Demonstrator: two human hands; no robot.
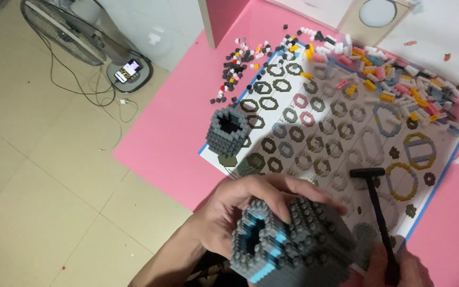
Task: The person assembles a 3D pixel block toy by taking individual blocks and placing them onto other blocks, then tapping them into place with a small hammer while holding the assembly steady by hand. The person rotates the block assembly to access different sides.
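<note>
Grey block model (293, 242): built of small studded bricks, with blue-edged openings on its near face; held low in the view, above the near edge of the pink table (171, 133); gripped by the left hand (240, 207), fingers (288, 188) curled closed over its top and thumb on its near side.

Black hammer (375, 210): small, with its head lying over the instruction sheet (341, 138) and its handle running down to the right hand (399, 268); the hand is seen only in part at the bottom edge, closed round the handle's end; how tightly cannot be told.

Grey tower (228, 132): a second block piece, hollow and open at the top, standing upright on the sheet's left corner, well apart from both hands.

Instruction sheet: white with a blue border, printed with ring and oval diagrams; spread across the table.

Loose bricks (378, 69): pink, white, yellow, blue and black, scattered along the sheet's far edge and on the table beside it.

Fan (65, 32): standing on the tiled floor at upper left, with a phone (129, 69) lit on its base and cables trailing.
</note>
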